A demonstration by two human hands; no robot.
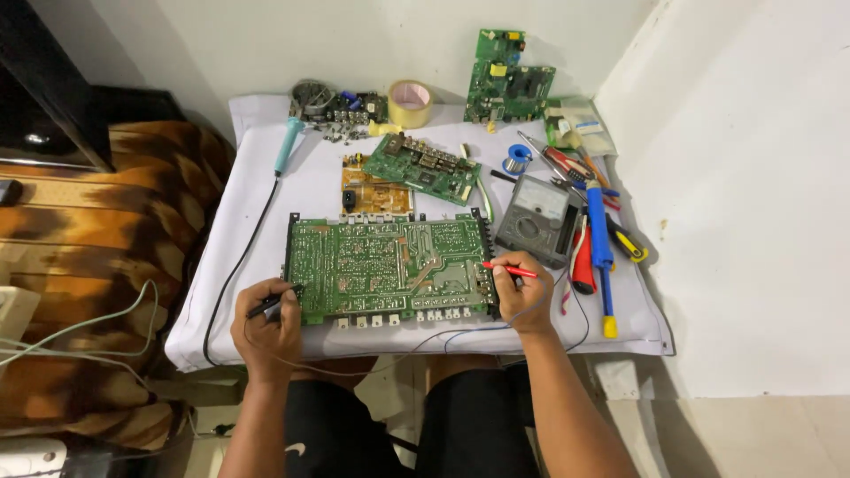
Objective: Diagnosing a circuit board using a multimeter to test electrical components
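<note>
At the far left of the white-covered tabletop (266,168), a soldering iron with a teal handle (288,146) lies well apart from the work, its black cord trailing toward the near edge. The left hand (266,332) sits at the near left corner of the large green circuit board (390,265), fingers (282,305) curled and pinching a black probe (273,307) whose tip points right onto the board's left edge. The board lies flat in the middle of the tabletop, solder side up, its long axis running left to right between the two hands. Behind it lie a small orange board (376,195) and a smaller green board (421,168), with a roll of tape (410,104) farther back. The right hand (522,296) rests at the board's right end, fingers (506,276) pinching a red probe (509,269) that points left, its tip touching the board near the right edge. Just beyond that hand stands a grey meter (538,217), with a blue-handled tool (600,235) and other hand tools to its right. Each hand is nearest its own end of the board; thin leads loop from both probes along the near edge.
</note>
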